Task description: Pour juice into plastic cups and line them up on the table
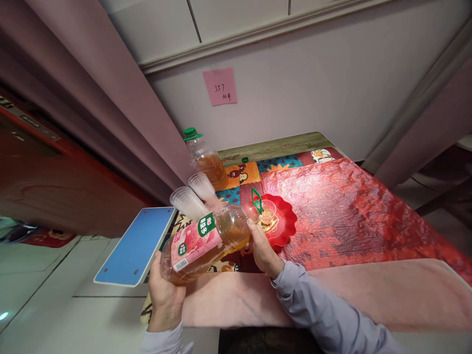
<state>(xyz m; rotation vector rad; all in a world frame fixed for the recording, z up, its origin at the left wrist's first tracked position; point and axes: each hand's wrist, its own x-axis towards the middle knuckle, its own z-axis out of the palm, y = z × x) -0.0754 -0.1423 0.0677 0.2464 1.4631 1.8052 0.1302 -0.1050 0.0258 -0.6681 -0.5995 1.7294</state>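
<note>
A large juice bottle [201, 246] with a pink and green label is held tilted, its mouth end toward the right. My left hand [164, 290] is wrapped around the bottle's base. Near the neck, my right hand [262, 248] grips the bottle. Just past the mouth, a small clear plastic cup [268, 212] with some amber liquid stands on a red scalloped plate [290, 219]. A green strap handle [256, 200] sticks up at the bottle's neck. Whether liquid is flowing cannot be made out.
Stacked clear plastic cups [186, 201] lean at the left, before a second juice bottle [210, 167] with a green cap. A loose green cap [245, 160] lies behind. Red sheeting [339, 211] and a pink cloth [332, 297] cover the table; a blue board [136, 246] is left.
</note>
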